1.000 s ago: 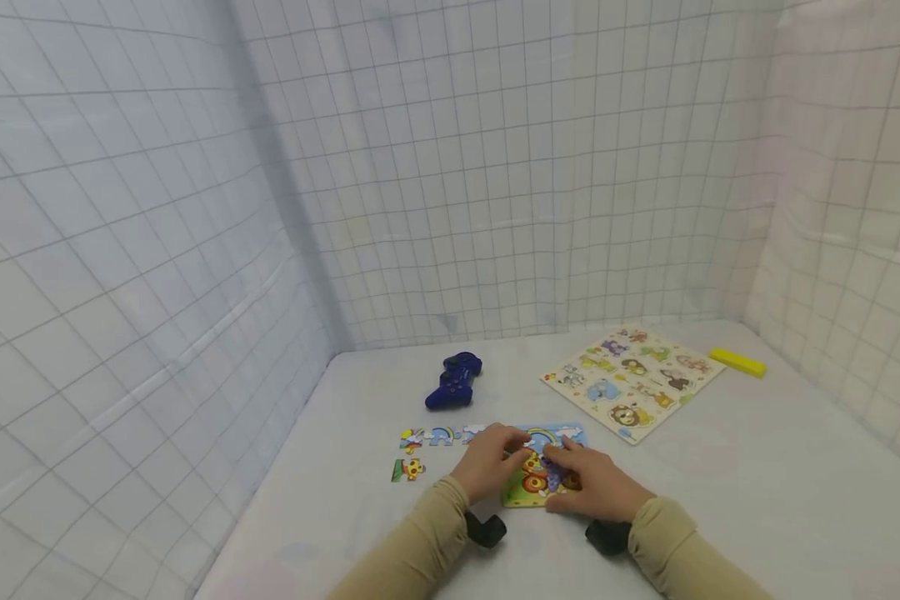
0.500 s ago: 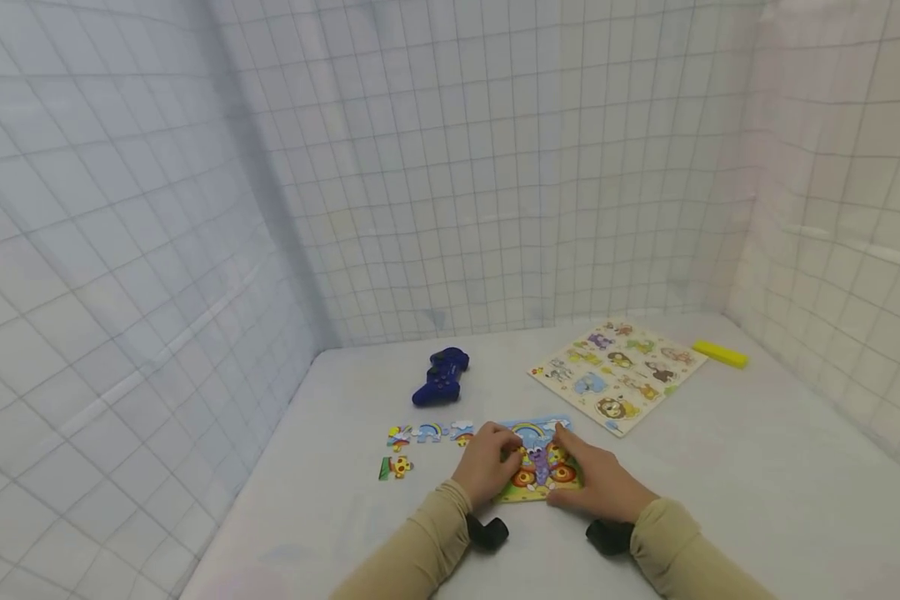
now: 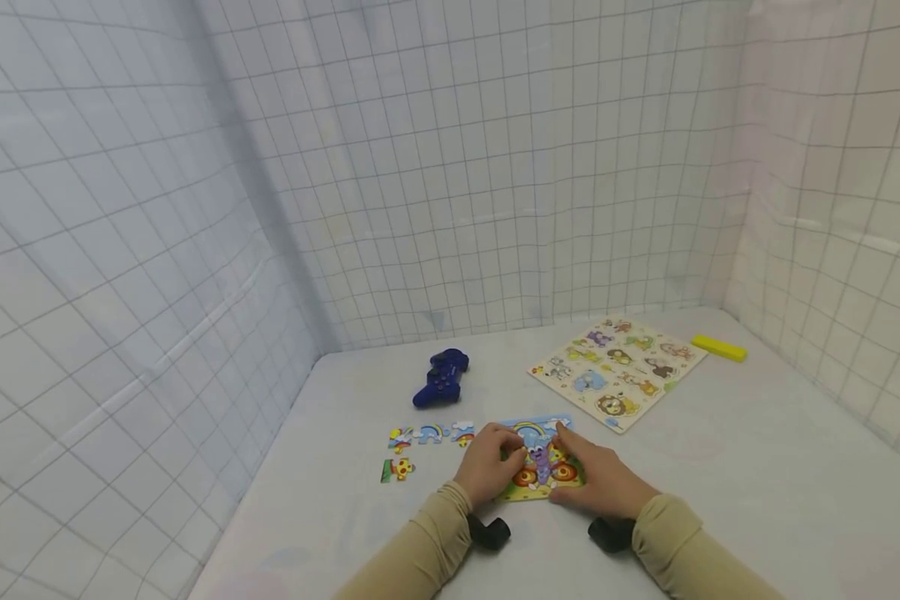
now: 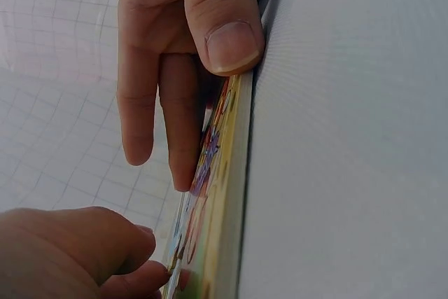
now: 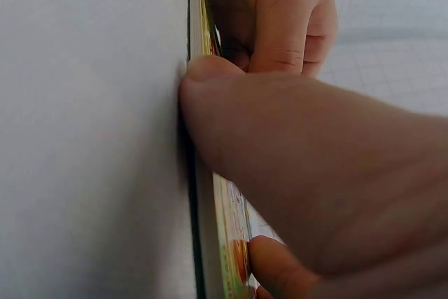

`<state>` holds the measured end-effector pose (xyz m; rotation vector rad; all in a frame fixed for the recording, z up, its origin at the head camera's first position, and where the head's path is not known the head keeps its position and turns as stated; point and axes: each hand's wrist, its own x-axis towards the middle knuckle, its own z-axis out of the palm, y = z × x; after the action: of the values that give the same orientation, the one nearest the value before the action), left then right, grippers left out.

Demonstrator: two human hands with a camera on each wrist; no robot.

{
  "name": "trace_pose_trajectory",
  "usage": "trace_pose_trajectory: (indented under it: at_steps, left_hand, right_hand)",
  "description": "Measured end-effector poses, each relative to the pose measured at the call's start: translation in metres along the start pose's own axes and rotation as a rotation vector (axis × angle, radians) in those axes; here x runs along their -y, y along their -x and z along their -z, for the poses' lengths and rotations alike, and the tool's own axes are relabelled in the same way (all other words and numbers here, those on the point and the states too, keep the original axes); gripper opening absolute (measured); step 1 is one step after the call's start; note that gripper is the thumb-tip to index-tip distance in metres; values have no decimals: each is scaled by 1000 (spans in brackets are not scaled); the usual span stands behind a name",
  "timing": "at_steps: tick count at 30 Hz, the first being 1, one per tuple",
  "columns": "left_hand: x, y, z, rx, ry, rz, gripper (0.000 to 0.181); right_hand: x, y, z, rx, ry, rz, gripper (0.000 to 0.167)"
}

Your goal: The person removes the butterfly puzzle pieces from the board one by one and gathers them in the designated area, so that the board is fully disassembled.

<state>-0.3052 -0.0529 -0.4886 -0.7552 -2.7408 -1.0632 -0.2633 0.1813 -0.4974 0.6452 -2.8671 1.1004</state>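
Bending its fingers over the nine o'clock side of the butterfly puzzle (image 3: 542, 464), the left hand (image 3: 486, 468) touches it; whether it pinches a piece cannot be told. The right hand (image 3: 609, 477) grips the three o'clock side, thumb against the six o'clock edge. The puzzle lies on the white tabletop (image 3: 690, 500). From it, loose puzzle pieces (image 3: 430, 434) lie toward nine, a blue controller (image 3: 442, 379) at ten, an animal board (image 3: 618, 371) at one, a yellow bar (image 3: 719, 348) at two.

Pieces (image 3: 431, 433) lie left of the puzzle (image 3: 543, 472), a controller (image 3: 441, 379) behind them.
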Motion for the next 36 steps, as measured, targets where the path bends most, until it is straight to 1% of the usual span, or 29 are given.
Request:
trace_pose_trajectory:
  at_steps: [3, 6, 9, 12, 18, 28, 33, 36]
  left_hand:
    - [1, 0, 0, 7, 24, 16, 19]
    - [1, -1, 1, 30, 51, 45, 25]
    - [1, -1, 3, 47, 68, 48, 34]
    - [1, 0, 4, 53, 61, 37, 39]
    - [4, 0, 2, 57, 66, 38, 39]
    - [3, 1, 4, 59, 76, 22, 39]
    - [4, 0, 4, 65, 82, 25, 40]
    - [6, 1, 5, 58, 93, 22, 41]
  right_hand:
    - [-1, 0, 0, 0, 0, 4, 108]
    - [-2, 0, -1, 0, 1, 12, 108]
    - [-2, -1, 0, 2, 4, 17, 109]
    - [-2, 0, 0, 6, 3, 20, 108]
    - [-2, 0, 0, 7, -1, 27, 108]
    - [-1, 1, 1, 1, 6, 29, 110]
    - [-1, 1, 2, -4, 20, 53, 109]
    - [-1, 1, 2, -2, 23, 60, 109]
